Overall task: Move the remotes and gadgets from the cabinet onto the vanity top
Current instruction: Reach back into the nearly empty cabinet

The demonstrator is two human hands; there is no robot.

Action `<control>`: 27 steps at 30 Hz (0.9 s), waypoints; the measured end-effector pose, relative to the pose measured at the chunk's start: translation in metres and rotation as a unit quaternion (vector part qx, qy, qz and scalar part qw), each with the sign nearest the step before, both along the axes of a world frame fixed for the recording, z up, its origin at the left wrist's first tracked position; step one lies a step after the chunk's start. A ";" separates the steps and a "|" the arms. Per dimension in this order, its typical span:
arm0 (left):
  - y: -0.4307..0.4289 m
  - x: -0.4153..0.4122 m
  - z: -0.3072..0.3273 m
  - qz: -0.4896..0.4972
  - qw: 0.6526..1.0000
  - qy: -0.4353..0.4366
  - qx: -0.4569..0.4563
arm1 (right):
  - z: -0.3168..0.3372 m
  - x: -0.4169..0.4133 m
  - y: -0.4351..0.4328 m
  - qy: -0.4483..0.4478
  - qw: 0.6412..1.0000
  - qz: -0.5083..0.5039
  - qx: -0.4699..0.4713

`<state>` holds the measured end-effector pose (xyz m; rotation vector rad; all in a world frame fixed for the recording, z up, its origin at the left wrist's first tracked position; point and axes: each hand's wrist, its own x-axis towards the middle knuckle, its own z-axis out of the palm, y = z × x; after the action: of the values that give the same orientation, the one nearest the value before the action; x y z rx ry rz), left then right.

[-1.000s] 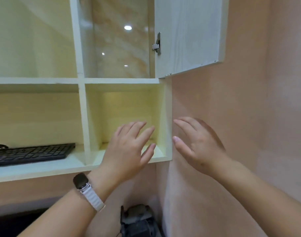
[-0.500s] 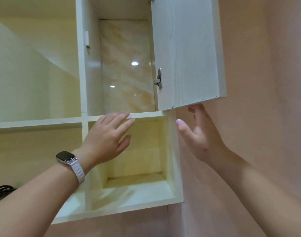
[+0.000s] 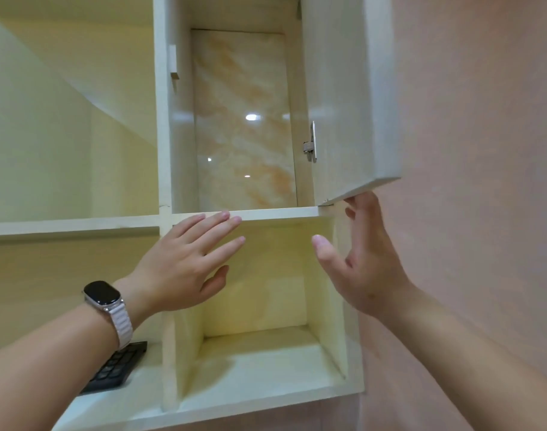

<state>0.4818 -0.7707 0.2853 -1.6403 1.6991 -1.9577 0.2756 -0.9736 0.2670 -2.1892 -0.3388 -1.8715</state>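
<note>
- My left hand [image 3: 185,259] is raised in front of the wall cabinet [image 3: 164,126], back toward me. Its fingers are straight and fanned a little, and it holds nothing.
- Its fingertips [image 3: 225,215] lie over the front edge of the horizontal shelf [image 3: 281,213] that divides the upper right compartment from the lower right one. I cannot tell whether they touch it.
- A smartwatch [image 3: 102,294] with a dark face and a pale ribbed band sits on my left wrist.
- My right hand [image 3: 364,272] is up beside the cabinet's right side, palm turned left and thumb stretched out toward my other hand. It is relaxed and grips nothing.
- Its fingers reach up to the bottom edge of the open cabinet door [image 3: 343,98], close to the hinge-side corner, and seem to meet it there.
- The door stands swung out to the right, with a metal hinge [image 3: 311,141] showing on its inner face.
- Behind the upper right compartment is a glossy marble-patterned back panel [image 3: 244,126] with light spots reflected in it.
- The only gadget I can see is a black keyboard [image 3: 118,367]. It lies flat on the floor of the lower left compartment, partly hidden behind my left forearm.
- A pink wall [image 3: 484,181] runs along the right of the cabinet.
</note>
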 end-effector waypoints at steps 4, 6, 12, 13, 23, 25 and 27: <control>0.000 0.000 -0.002 -0.020 1.000 0.001 -0.005 | 0.004 0.022 0.016 -0.011 0.991 -0.106 -0.077; 0.000 0.001 -0.002 -0.028 1.000 0.002 -0.008 | 0.006 0.032 0.020 -0.023 0.987 -0.129 -0.093; -0.002 0.001 -0.001 -0.044 0.999 0.011 -0.009 | 0.005 0.050 0.025 -0.068 0.974 -0.186 -0.109; -0.001 0.000 -0.001 -0.046 0.999 0.011 -0.009 | 0.005 0.054 0.026 -0.069 0.971 -0.199 -0.116; 0.000 -0.003 0.000 -0.052 0.999 0.003 -0.015 | 0.017 0.086 0.030 -0.006 0.888 -0.423 -0.182; 0.000 -0.002 0.000 -0.063 0.998 0.005 -0.011 | 0.022 0.090 0.033 0.024 0.879 -0.440 -0.182; 0.000 -0.001 0.001 -0.072 0.997 0.006 -0.011 | 0.024 0.092 0.034 0.037 0.877 -0.445 -0.176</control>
<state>0.4803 -0.7709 0.2858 -1.5810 1.8548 -2.0403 0.3675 -0.9392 0.2911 -2.9834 0.4894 -2.2450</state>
